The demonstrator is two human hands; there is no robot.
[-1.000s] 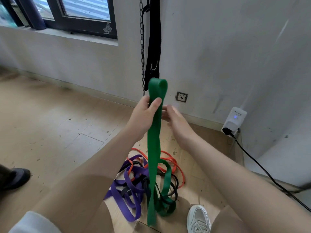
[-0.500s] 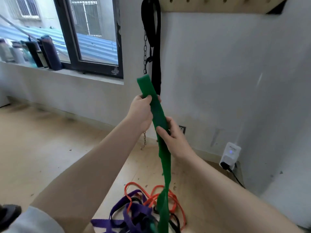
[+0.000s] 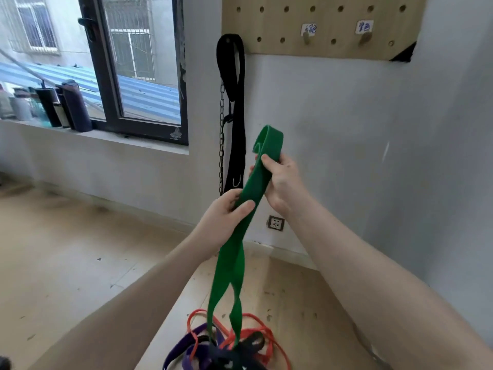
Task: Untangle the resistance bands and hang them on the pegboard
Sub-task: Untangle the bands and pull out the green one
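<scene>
Left hand (image 3: pixel 226 212) grips wide flat green rubber resistance band (image 3: pixel 234 252) low, thumb across front. Right hand (image 3: pixel 280 177) clutches same band near raised top loop. Lower end trails into purple, orange, black band tangle (image 3: pixel 226 348) on floor. Wooden pegboard (image 3: pixel 320 25) pegs bare: nothing hung yet, judged early stage.
</scene>
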